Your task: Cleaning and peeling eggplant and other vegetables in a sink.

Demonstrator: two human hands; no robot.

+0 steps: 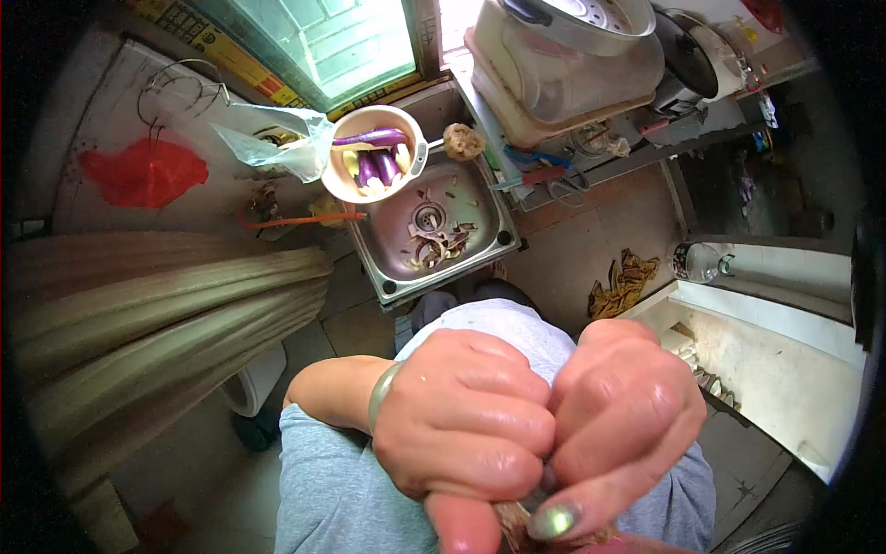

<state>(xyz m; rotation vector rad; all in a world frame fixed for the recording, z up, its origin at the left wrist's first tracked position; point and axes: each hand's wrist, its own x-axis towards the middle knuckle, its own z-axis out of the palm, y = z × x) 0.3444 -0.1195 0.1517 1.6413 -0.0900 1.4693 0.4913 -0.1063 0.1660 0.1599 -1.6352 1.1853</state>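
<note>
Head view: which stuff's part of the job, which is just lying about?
Likely part of it:
- left hand, right hand, partly hidden brown item between them
- bowl of eggplants
- sink, scraps

Seemingly lying about:
- red plastic bag
- patterned cloth
- clear bottle

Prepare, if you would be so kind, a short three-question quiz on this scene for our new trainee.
1. Multiple choice: What lies in the round tub at the edge of the metal sink?
A) Red peppers
B) Purple eggplants
C) White plates

2. True or false: A pale bangle circles the person's left wrist.

3. Fill in: A brownish piece shows between the left hand and the ____.

Key:
1. B
2. True
3. right hand
</note>
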